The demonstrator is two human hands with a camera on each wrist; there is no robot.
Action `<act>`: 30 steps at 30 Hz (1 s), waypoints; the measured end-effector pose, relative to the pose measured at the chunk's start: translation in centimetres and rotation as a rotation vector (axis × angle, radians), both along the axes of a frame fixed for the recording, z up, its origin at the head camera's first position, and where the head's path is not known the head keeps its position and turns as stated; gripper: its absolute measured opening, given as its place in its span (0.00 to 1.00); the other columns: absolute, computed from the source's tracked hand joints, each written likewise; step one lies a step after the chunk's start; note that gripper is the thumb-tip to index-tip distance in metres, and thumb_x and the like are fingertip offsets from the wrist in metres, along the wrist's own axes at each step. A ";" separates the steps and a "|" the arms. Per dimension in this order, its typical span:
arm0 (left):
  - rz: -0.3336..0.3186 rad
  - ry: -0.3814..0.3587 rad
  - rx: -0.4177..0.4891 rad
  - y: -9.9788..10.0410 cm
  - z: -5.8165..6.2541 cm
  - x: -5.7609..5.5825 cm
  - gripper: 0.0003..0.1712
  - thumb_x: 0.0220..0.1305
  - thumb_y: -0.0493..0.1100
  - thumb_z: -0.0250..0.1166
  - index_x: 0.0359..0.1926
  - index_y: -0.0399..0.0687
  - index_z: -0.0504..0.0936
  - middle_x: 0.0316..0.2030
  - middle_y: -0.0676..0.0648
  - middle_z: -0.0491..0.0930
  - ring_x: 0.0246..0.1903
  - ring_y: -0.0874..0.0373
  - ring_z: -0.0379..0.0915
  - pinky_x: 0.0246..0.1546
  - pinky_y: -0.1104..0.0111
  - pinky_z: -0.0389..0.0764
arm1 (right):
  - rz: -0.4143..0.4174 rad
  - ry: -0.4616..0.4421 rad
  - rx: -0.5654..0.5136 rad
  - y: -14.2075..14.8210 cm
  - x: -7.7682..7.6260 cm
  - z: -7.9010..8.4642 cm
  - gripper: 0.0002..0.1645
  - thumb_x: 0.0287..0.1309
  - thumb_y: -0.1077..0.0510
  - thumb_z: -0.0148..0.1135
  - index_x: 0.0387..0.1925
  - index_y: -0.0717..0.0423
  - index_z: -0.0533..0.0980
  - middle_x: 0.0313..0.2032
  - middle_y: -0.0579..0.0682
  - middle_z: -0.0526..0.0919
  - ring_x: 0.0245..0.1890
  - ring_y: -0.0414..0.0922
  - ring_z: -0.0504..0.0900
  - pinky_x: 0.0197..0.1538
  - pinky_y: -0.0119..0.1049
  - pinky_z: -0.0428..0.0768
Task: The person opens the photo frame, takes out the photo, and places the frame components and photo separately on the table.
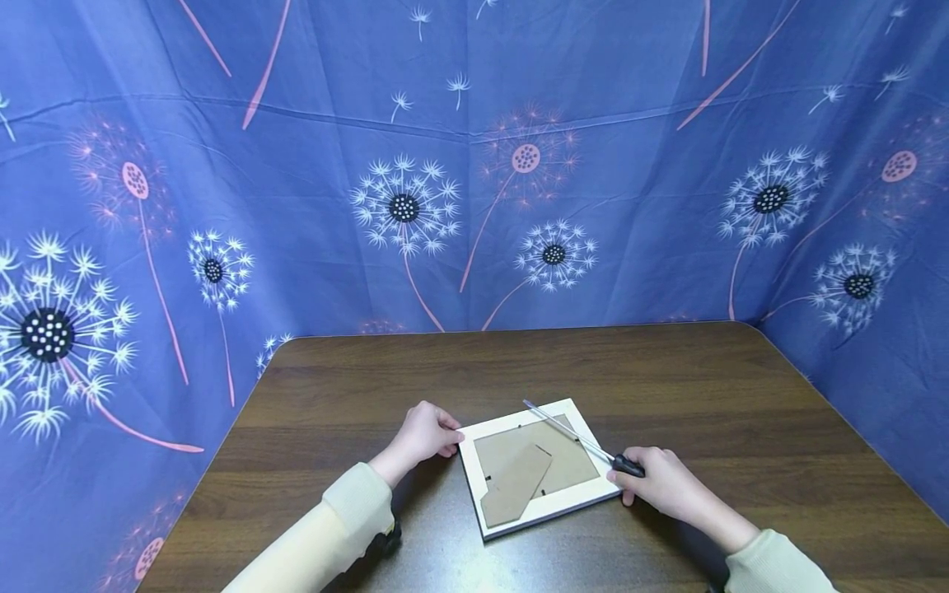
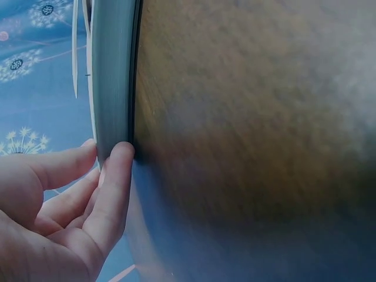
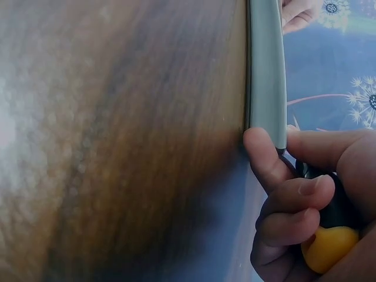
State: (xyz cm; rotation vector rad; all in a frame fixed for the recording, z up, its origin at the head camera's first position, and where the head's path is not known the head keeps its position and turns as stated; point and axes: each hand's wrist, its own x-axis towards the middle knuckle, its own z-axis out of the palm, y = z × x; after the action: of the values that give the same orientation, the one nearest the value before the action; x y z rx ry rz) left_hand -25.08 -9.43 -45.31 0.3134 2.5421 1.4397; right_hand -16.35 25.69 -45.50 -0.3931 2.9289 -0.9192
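A white picture frame (image 1: 556,507) is held back side up over the table, with a brown backing board (image 1: 493,453) and a fold-out stand (image 1: 519,486) facing up. My left hand (image 1: 423,434) pinches its far left corner; in the left wrist view, thumb and fingers (image 2: 111,200) meet at the frame's side edge (image 2: 113,76). Within my right hand (image 1: 660,479) is a screwdriver (image 1: 628,466), its black handle ending in yellow (image 3: 332,249). The shaft crosses the backing diagonally. That hand's thumb and a fingertip also grip the frame's near right corner.
Dark wood-grain table (image 1: 356,371) surrounds the frame. Behind and at both sides hangs a blue cloth (image 1: 311,206) printed with dandelions. Small dark tabs (image 1: 544,492) show along the backing's edge.
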 end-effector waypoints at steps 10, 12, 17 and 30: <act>0.007 -0.006 -0.016 0.5 0.0 -0.7 0.07 0.55 0.32 0.67 0.33 0.29 0.83 0.23 0.39 0.84 0.18 0.52 0.82 0.20 0.67 0.84 | 0.015 -0.030 -0.016 -0.1 0.5 0.3 0.14 0.57 0.50 0.63 0.21 0.49 0.72 0.12 0.35 0.77 0.12 0.33 0.62 0.16 0.26 0.64; 0.005 -0.002 -0.019 0.6 0.0 -0.9 0.07 0.55 0.32 0.67 0.33 0.29 0.83 0.23 0.39 0.84 0.19 0.51 0.82 0.20 0.67 0.84 | 0.026 -0.031 -0.022 -0.1 0.6 0.3 0.14 0.58 0.50 0.63 0.21 0.49 0.72 0.12 0.35 0.78 0.13 0.33 0.62 0.15 0.27 0.64; 0.013 -0.009 -0.017 0.8 0.1 -1.2 0.07 0.55 0.32 0.67 0.33 0.29 0.83 0.24 0.38 0.84 0.19 0.51 0.82 0.20 0.67 0.84 | 0.026 -0.043 -0.021 -0.1 0.7 0.3 0.14 0.57 0.49 0.63 0.21 0.48 0.72 0.12 0.35 0.77 0.13 0.32 0.63 0.16 0.26 0.64; 0.032 -0.026 -0.038 1.0 0.2 -2.1 0.07 0.55 0.33 0.68 0.34 0.30 0.83 0.24 0.39 0.84 0.19 0.53 0.82 0.20 0.68 0.84 | 0.041 -0.066 -0.044 -0.6 1.1 0.1 0.15 0.57 0.47 0.63 0.21 0.48 0.72 0.12 0.35 0.77 0.11 0.33 0.64 0.13 0.27 0.66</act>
State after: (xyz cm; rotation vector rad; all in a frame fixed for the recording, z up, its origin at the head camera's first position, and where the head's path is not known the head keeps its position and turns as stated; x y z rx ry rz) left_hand -27.15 -8.43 -45.14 0.2479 2.5617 1.3946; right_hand -15.26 25.14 -45.38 -0.4153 2.8349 -0.9737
